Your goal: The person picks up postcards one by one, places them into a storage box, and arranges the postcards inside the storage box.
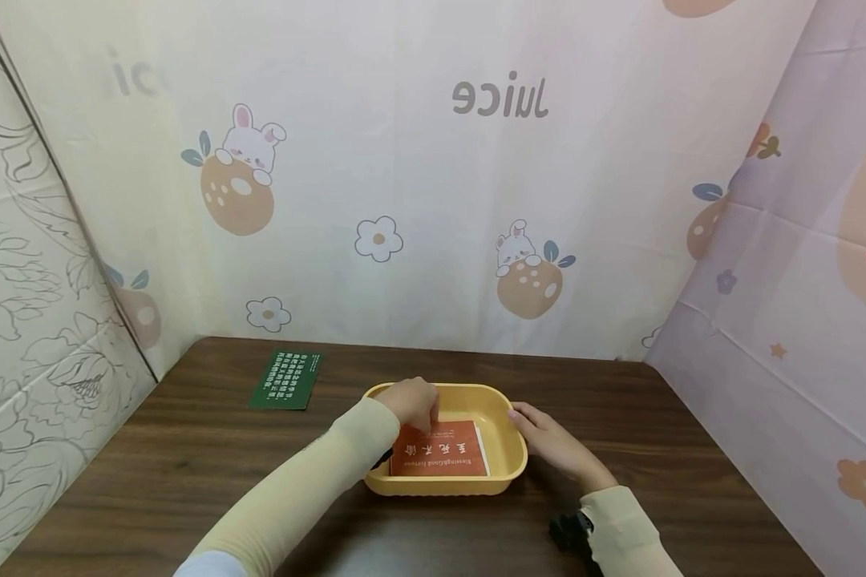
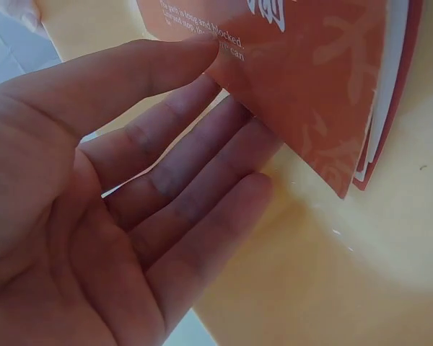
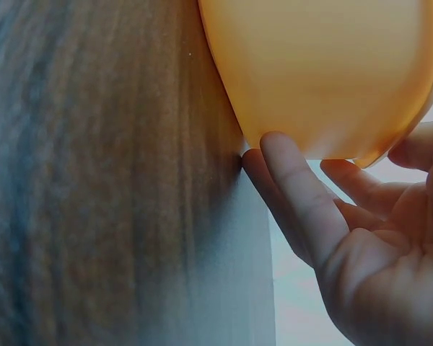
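Observation:
A yellow plastic tub stands on the table with red cards inside, printed with white lettering. My left hand reaches over the tub's left side and pinches the cards at one edge. In the left wrist view, the thumb lies on the printed face of the cards, with the other fingers behind them. Layered red and white edges show at their side. My right hand holds the tub's right end, thumb at the rim. Seen from the right wrist, its fingers rest against the outer wall.
A green card with white writing lies flat at the back left of the dark wooden table. Patterned curtains hang behind the table and along both sides.

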The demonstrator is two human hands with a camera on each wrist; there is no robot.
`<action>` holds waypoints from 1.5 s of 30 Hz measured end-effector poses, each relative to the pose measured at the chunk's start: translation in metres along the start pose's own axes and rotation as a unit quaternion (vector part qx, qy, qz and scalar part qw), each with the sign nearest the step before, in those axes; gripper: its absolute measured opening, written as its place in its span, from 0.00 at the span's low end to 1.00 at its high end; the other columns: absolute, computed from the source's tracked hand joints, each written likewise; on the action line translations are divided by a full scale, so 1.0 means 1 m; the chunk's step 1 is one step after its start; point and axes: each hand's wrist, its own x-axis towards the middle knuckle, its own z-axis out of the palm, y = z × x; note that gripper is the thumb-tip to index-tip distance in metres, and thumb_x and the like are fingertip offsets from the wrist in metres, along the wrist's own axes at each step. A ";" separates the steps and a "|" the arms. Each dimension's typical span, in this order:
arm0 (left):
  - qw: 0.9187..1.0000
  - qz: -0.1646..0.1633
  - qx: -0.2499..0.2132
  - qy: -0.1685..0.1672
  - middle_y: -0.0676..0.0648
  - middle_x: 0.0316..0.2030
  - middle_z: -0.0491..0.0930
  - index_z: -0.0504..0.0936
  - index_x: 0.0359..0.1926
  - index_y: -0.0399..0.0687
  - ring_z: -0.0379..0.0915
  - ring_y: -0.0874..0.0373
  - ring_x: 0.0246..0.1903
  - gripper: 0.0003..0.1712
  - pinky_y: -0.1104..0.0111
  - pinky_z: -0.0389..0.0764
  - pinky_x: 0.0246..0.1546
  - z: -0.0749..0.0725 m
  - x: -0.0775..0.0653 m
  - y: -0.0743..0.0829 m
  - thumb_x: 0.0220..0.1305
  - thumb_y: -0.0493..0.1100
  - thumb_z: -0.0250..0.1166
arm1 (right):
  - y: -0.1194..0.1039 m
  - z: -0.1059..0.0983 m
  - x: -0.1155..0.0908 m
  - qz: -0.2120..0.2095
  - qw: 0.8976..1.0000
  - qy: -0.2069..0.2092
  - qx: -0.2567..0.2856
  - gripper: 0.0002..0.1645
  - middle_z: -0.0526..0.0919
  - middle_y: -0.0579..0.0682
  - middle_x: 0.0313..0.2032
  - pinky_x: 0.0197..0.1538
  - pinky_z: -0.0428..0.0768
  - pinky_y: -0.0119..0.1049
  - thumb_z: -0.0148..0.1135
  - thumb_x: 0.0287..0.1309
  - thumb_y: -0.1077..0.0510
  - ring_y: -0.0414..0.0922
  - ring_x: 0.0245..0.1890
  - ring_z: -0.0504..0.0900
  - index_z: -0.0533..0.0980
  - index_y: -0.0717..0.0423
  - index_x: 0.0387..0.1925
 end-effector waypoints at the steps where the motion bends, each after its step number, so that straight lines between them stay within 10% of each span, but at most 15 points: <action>1: 1.000 -0.001 -0.002 -0.001 0.56 0.28 0.80 0.85 0.30 0.51 0.73 0.61 0.29 0.07 0.68 0.80 0.34 0.000 -0.001 0.000 0.54 0.39 0.78 | 0.000 0.000 0.000 -0.001 1.000 -0.001 0.000 0.34 0.71 0.70 0.61 0.52 0.81 0.48 0.41 0.80 0.47 0.59 0.56 0.78 0.57 0.70 0.71; 18: 0.999 0.022 -0.031 -0.027 0.57 0.36 0.81 0.89 0.42 0.54 0.74 0.61 0.35 0.11 0.64 0.80 0.40 -0.003 -0.002 -0.010 0.57 0.44 0.75 | 0.002 0.000 0.000 -0.003 1.000 -0.004 0.008 0.34 0.72 0.70 0.60 0.52 0.82 0.49 0.42 0.80 0.48 0.58 0.55 0.79 0.57 0.71 0.71; 36: 0.989 0.082 -0.124 0.006 0.52 0.44 0.84 0.86 0.52 0.49 0.80 0.57 0.46 0.17 0.57 0.79 0.50 -0.052 -0.019 -0.031 0.62 0.47 0.71 | 0.001 -0.001 0.003 -0.004 1.000 -0.001 0.003 0.34 0.72 0.70 0.60 0.51 0.82 0.47 0.41 0.80 0.47 0.58 0.55 0.79 0.57 0.71 0.71; 45: 0.974 0.046 -0.217 0.046 0.54 0.47 0.82 0.83 0.54 0.53 0.78 0.56 0.49 0.17 0.57 0.79 0.51 -0.071 -0.041 -0.056 0.66 0.48 0.67 | 0.001 0.000 0.002 0.000 1.000 0.001 -0.001 0.34 0.73 0.69 0.60 0.52 0.81 0.48 0.41 0.80 0.47 0.58 0.55 0.79 0.57 0.71 0.71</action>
